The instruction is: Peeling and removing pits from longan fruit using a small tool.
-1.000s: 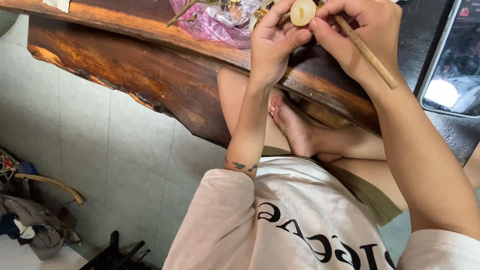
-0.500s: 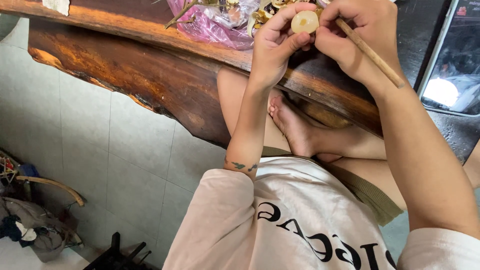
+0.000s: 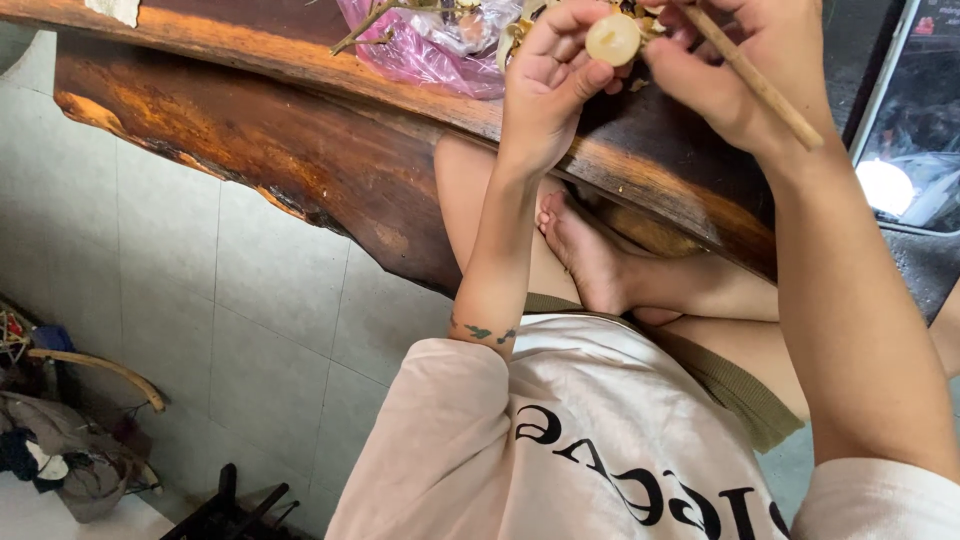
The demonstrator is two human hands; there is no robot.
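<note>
Nearest the camera is the person's pale pink printed T-shirt (image 3: 600, 450), and past it their bare legs fold under the desk, one bare foot (image 3: 585, 255) resting on the other leg. Both forearms rise from the shirt to the desk's edge. The left hand (image 3: 545, 85) has its fingers (image 3: 590, 75) closed around a small, round, pale peeled fruit (image 3: 612, 38), held up over the near edge of the dark, rough-edged wooden desk (image 3: 250, 130). Touching the fruit from the right, the right hand (image 3: 740, 70) grips a thin wooden stick (image 3: 760, 85) that slants down across its knuckles. Farther back on the desk lies a crumpled pink plastic bag (image 3: 440, 50) with brown twigs (image 3: 365, 25).
</note>
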